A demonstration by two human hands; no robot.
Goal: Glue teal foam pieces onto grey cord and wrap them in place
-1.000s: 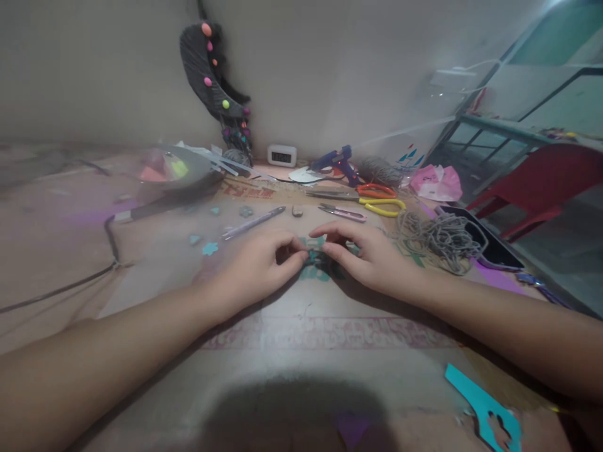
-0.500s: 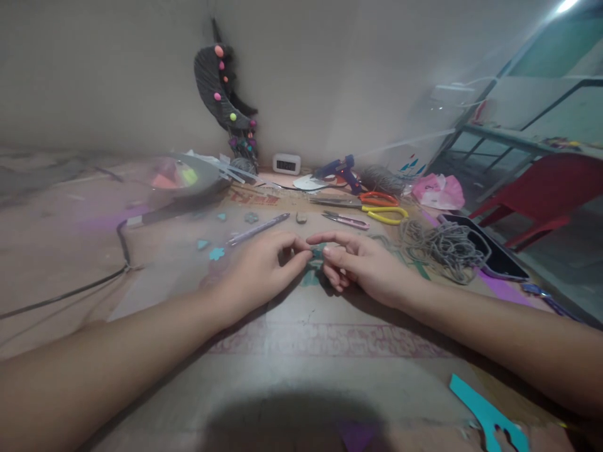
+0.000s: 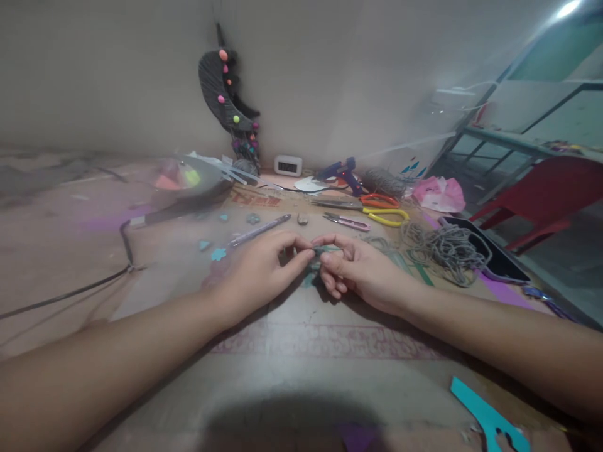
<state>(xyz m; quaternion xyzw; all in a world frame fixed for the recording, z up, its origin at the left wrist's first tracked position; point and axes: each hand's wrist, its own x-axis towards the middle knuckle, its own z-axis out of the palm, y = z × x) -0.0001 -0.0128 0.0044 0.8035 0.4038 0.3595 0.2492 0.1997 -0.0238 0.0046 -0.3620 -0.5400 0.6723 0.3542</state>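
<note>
My left hand (image 3: 264, 270) and my right hand (image 3: 360, 270) meet at the middle of the cardboard-covered table (image 3: 301, 370). Both pinch a small teal and grey piece (image 3: 318, 253) between thumb and fingertips, just above the surface. Most of that piece is hidden by the fingers, so its shape is unclear. A grey yarn strand trails from it toward the loose grey yarn pile (image 3: 445, 247) on the right.
Behind the hands lie a purple pen (image 3: 259, 230), pink snips (image 3: 346, 220), yellow and orange scissors (image 3: 377, 209), a blue glue gun (image 3: 339, 171) and a small clock (image 3: 287, 165). A bowl (image 3: 186, 179) stands back left. A teal cut-out sheet (image 3: 487, 417) lies front right, a red chair (image 3: 541, 194) beyond.
My right hand has curled from flat fingers on the table into a pinch on the small piece. The left hand has barely shifted. The view has drifted slightly.
</note>
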